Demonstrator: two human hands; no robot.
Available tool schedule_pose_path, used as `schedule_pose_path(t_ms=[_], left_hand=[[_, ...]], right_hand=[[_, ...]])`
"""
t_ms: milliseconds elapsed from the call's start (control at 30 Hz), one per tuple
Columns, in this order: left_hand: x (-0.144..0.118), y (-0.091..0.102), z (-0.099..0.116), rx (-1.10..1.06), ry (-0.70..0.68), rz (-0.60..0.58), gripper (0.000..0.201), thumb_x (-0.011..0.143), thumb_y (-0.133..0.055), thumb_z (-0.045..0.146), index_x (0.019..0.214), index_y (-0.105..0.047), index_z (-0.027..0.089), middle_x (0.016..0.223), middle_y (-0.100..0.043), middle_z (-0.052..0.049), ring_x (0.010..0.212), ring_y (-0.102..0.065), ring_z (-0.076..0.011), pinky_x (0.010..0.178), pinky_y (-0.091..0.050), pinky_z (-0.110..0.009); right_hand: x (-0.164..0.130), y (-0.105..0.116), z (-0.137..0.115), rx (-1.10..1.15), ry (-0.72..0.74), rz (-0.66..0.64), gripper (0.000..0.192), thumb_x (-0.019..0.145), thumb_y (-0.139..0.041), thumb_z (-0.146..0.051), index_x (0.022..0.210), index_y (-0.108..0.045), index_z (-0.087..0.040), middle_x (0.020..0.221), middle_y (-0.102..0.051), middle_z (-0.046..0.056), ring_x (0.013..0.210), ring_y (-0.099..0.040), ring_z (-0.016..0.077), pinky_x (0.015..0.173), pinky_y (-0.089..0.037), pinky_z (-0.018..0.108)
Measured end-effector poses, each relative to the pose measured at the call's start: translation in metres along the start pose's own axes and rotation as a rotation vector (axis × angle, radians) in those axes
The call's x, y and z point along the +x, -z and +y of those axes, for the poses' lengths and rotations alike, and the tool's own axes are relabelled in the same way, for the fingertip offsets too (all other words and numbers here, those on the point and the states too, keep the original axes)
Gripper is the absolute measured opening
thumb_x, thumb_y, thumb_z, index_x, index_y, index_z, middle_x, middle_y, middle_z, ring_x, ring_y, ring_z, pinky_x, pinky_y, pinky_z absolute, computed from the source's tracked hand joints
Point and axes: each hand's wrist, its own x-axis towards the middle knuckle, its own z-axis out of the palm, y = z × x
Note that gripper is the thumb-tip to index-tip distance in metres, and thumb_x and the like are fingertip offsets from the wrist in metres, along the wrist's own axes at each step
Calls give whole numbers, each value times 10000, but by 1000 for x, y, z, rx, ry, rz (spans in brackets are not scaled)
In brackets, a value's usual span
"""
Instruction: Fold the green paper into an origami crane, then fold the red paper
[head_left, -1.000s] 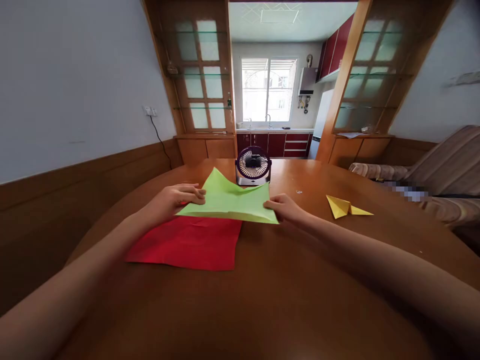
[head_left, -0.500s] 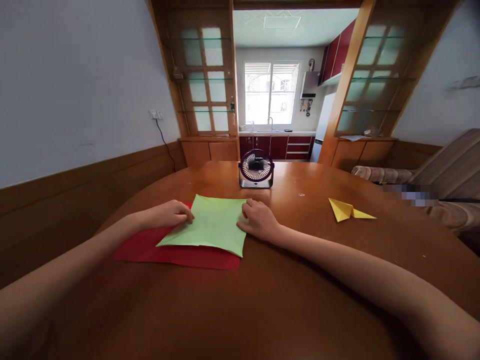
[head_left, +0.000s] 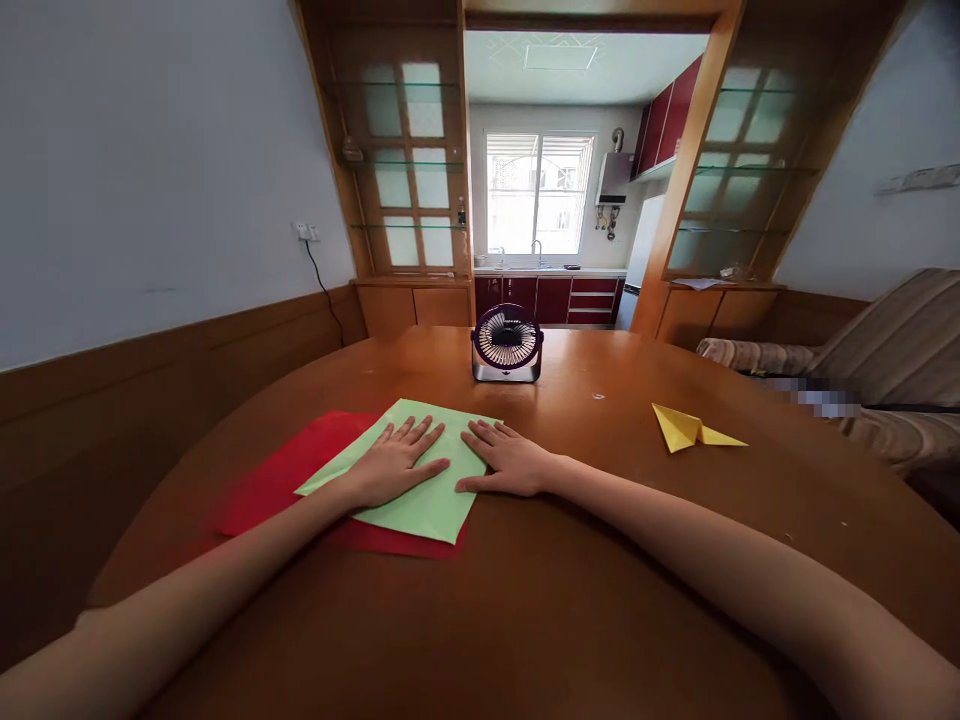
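A light green sheet of paper (head_left: 427, 510) lies on a red sheet of paper (head_left: 281, 475), which sticks out to the left and along the near side. My left hand (head_left: 394, 465) rests flat on the green sheet, its fingers spread and pointing away from me. Across the sheet's right edge lies my right hand (head_left: 510, 460), palm down, fingers stretched toward the left. Neither hand grips anything. Part of both sheets is hidden under my hands and left forearm.
All this is on a brown wooden table (head_left: 570, 600) with a rounded edge. Beyond the sheets stands a small purple fan (head_left: 507, 340). A folded yellow paper plane (head_left: 682, 428) lies to the right. Past the table's right side is a striped sofa (head_left: 900, 340).
My left hand has moved from the green sheet's left edge onto its middle and opened flat. My right fingers have uncurled onto the sheet. The green sheet now lies flatter and slightly turned.
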Motion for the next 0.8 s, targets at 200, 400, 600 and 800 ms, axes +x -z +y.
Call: schedule_pose_path(t_ms=[200, 400, 600, 800], left_hand=[[-1, 3, 3, 4, 118, -3, 860, 809, -320, 807, 1513, -203, 327, 1594, -102, -89, 1466, -67, -369, 1144, -88, -588], [-1, 2, 4, -2, 129, 8, 845, 803, -302, 821, 1505, -215, 359, 1594, -125, -90, 1462, -86, -382, 1119, -78, -643], [3, 1, 1, -15, 100, 35, 830, 810, -289, 816, 1500, -240, 357, 1590, -154, -96, 1459, -114, -383, 1113, -94, -649], [13, 5, 4, 0, 120, -17, 864, 803, -267, 827, 1513, -192, 339, 1597, -106, -111, 1465, -45, -384, 1100, -57, -674]], right_hand=[[-3, 1, -3, 5, 21, 23, 1015, 806, -392, -796, 1503, -261, -70, 1565, -182, 220, 1465, -135, 349, 1192, -100, 487], [-31, 13, 14, 210, 145, 282, 512, 948, -425, -529, 1235, -596, -142, 1262, -607, 157, 1182, -548, 257, 1035, -396, 425], [-59, 23, 50, 955, -376, 669, 413, 818, -536, -551, 815, -629, -149, 828, -671, 78, 687, -632, 156, 660, -510, 294], [-83, 54, 71, 872, -490, 749, 361, 762, -583, -519, 737, -590, -158, 722, -637, 49, 485, -505, 100, 470, -353, 234]])
